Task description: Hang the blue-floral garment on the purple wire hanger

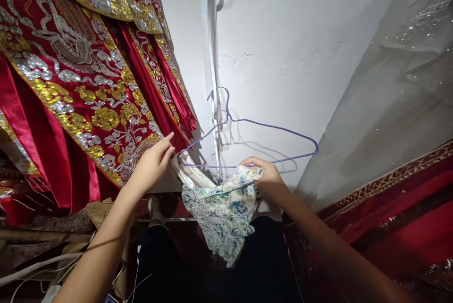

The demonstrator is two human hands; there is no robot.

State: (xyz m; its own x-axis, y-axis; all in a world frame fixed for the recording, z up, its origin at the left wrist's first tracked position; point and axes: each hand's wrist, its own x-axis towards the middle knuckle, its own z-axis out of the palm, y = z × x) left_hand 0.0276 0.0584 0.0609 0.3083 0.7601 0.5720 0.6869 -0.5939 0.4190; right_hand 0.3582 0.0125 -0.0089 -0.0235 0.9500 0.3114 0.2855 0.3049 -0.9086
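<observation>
**My hands at the purple hanger**

From my head camera I see a thin purple wire hanger [247, 126]. Its hook is caught on a white rail [213, 57] that runs up the white wall [283, 34].

A small cloth with blue and green flowers [221, 211] hangs over the bottom wire of the hanger and droops down below it.

My right hand [267, 175] is closed on the top edge of the flowered cloth, right at the bottom wire. My fingers pinch the cloth tight.

My left hand [152, 164] is open. Its fingers point at the left end of the hanger and are just beside it. I cannot tell if they touch the wire. The hand lies in front of a big red robe with gold and silver flowers [71, 81] hanging on the left.

On the right hangs a grey shiny cloth [389, 105], and under it more red cloth [406, 218].
</observation>
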